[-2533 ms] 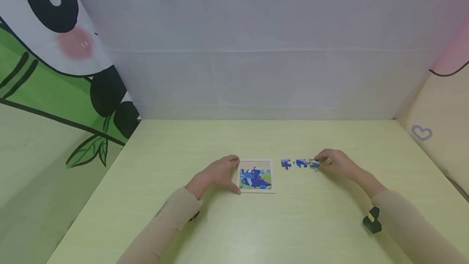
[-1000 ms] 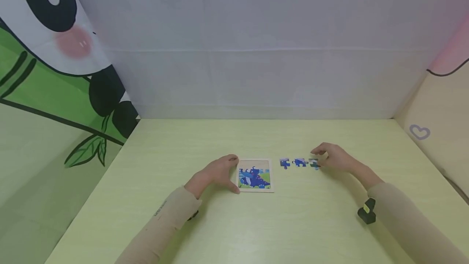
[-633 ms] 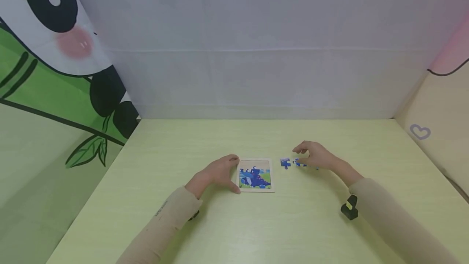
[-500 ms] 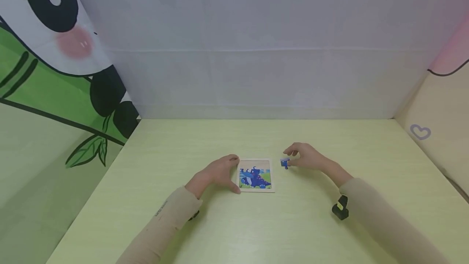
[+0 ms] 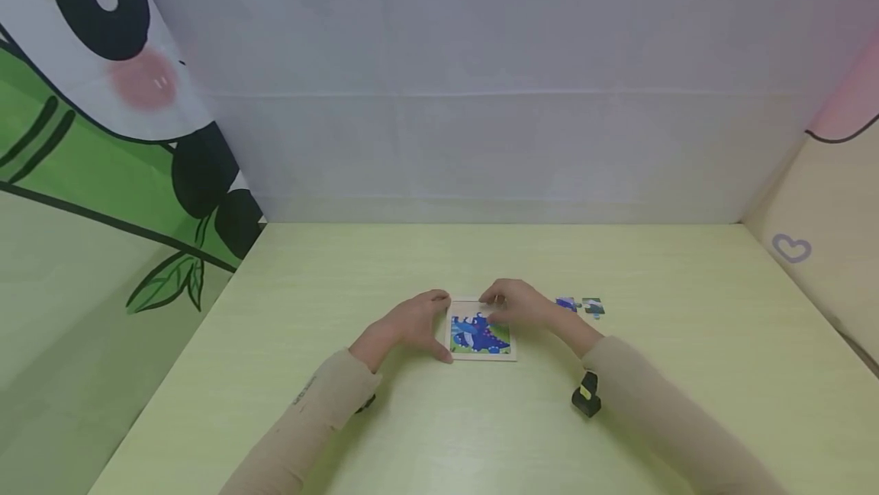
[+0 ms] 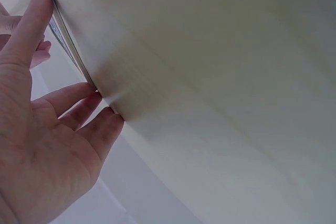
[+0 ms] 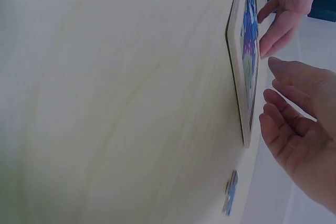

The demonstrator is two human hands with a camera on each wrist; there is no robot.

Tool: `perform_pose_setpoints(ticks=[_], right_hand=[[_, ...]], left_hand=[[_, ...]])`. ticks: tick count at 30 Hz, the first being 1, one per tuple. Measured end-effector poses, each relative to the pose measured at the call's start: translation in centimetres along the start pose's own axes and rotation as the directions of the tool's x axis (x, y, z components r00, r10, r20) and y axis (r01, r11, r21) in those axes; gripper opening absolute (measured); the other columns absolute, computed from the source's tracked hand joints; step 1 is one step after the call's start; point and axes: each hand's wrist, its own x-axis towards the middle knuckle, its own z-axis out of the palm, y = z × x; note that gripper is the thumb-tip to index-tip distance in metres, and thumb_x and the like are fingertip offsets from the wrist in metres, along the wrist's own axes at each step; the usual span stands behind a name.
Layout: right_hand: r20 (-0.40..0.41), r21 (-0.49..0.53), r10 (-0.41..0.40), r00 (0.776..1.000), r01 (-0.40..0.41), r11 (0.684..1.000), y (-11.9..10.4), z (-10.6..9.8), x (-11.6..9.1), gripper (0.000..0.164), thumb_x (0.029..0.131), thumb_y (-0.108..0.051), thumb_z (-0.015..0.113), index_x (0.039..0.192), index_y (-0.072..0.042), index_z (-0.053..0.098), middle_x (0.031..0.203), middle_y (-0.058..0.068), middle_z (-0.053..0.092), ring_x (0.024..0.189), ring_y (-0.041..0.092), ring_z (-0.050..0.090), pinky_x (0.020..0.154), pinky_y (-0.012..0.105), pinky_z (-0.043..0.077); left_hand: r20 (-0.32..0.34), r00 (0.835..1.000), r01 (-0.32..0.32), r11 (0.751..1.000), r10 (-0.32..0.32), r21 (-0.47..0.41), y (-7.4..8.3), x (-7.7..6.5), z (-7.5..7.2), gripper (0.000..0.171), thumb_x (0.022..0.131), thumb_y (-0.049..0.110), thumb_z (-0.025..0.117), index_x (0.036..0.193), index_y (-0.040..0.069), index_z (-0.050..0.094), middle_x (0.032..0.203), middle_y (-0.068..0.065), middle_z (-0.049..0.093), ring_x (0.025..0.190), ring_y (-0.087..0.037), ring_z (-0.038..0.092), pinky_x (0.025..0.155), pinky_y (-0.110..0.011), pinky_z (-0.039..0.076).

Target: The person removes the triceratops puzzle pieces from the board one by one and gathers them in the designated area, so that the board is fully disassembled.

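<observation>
A shallow wooden puzzle frame lies flat on the table, its lower part filled by a blue dinosaur picture. My left hand holds the frame's left side, thumb at the near corner and fingers at the far one. Over the frame's upper right corner hovers my right hand. In the right wrist view its fingertips are apart from the thumb, with nothing visible between them. A loose blue jigsaw piece lies beside the frame there; my right hand hides that spot in the head view.
Two more jigsaw pieces lie right of my right hand: a blue one, partly covered by the forearm, and a blue-green one. A pale cloth wall borders the table's back edge, and printed cloths close both sides.
My right hand has moved left from the rightmost jigsaw piece, across the row of loose pieces, to above the frame. My left hand keeps its place on the frame.
</observation>
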Motion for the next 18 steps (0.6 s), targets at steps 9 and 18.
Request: perform_pose_setpoints(ticks=[9, 18], right_hand=[[0.019, 0.003, -0.025, 1.0, 0.025, 1.0, -1.2, 1.6, 1.2, 0.027, 0.079, -0.01, 0.069, 0.105, -0.002, 0.065, 0.094, 0.003, 0.062, 0.08, 0.012, 0.052, 0.071, 0.024, 0.048], [0.027, -0.064, -0.037, 0.999, 0.039, 0.997, -1.5, 2.3, 1.6, 0.02, 0.078, -0.01, 0.07, 0.096, -0.003, 0.068, 0.088, 0.002, 0.063, 0.079, 0.011, 0.056, 0.071, 0.023, 0.049]], left_hand=[[-0.003, 1.0, -0.008, 1.0, 0.008, 0.014, 0.0, 0.1, -0.1, 0.099, 0.061, 0.05, 0.079, 0.136, 0.0, 0.038, 0.143, -0.01, 0.033, 0.13, -0.026, 0.032, 0.107, -0.037, 0.03], [-0.007, 1.0, -0.014, 1.0, 0.014, -0.001, -0.1, 0.1, 0.0, 0.098, 0.061, 0.049, 0.079, 0.136, 0.0, 0.039, 0.142, -0.011, 0.034, 0.13, -0.026, 0.033, 0.106, -0.037, 0.032]])
